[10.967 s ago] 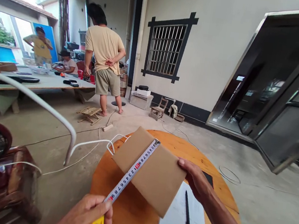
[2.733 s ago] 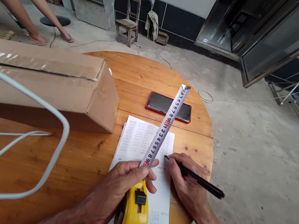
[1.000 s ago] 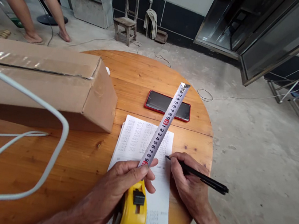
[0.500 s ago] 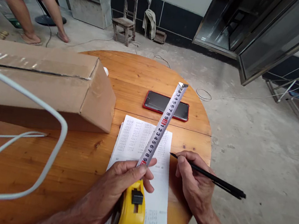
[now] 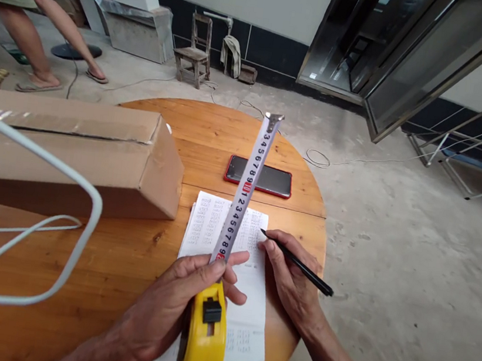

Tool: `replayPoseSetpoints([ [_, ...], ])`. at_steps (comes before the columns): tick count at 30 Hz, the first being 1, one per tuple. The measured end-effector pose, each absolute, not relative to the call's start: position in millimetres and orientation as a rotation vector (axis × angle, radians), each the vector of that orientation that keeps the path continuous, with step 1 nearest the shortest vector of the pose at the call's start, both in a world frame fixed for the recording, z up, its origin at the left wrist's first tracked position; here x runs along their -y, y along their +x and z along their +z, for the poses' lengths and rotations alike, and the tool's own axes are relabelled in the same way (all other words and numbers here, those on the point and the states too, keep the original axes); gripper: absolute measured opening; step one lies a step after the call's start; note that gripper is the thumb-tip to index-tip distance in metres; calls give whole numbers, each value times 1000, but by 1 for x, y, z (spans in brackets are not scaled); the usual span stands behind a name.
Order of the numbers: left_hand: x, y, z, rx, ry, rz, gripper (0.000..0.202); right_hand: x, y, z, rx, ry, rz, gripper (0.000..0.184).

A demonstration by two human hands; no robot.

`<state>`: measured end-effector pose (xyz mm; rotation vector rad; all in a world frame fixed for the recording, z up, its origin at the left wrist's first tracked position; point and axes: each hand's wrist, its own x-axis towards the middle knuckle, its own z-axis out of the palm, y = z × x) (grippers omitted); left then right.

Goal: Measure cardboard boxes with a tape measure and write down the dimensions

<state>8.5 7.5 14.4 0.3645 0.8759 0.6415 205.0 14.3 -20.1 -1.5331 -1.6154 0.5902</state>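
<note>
My left hand (image 5: 171, 304) grips a yellow tape measure (image 5: 202, 341); its blade (image 5: 246, 190) sticks out up and away over the paper, my thumb pressed on it. My right hand (image 5: 292, 279) pinches a black pen (image 5: 299, 263) with the tip on a white sheet of written numbers (image 5: 224, 261). The sheet lies on a round wooden table (image 5: 132, 261). A long cardboard box (image 5: 71, 152) lies on the table to the left of the sheet.
A black phone in a red case (image 5: 259, 177) lies beyond the sheet. A white cable (image 5: 67, 181) loops in front of the box. Another person's legs (image 5: 43, 30) stand at the far left, near a small wooden stool (image 5: 190, 61). Bare concrete floor lies to the right.
The pen tip lifted off to the right half a second ago and is back on the sheet, higher up. The tape measure and left hand shifted slightly left as the view tilted.
</note>
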Motion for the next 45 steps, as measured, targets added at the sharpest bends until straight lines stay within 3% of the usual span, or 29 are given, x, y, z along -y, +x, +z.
replayPoseSetpoints([
  [12,15,-17,32,-995,272,753,14,-12,205,-24,1595,-1489,571,16],
  [16,35,-40,19,-1149,387,819,22,-11,207,-29,1555,-1478,550,15],
  [21,49,-55,4,-1161,452,861,25,-9,205,-29,1721,-1419,316,16],
  [29,57,-63,-7,-1050,601,872,25,-17,192,-10,2369,-1370,-194,37],
  [36,55,-68,-14,-932,538,904,24,-15,178,-9,2442,-1399,-287,45],
  [45,61,-70,-21,-866,504,1006,30,-14,154,9,2233,-1335,-97,26],
])
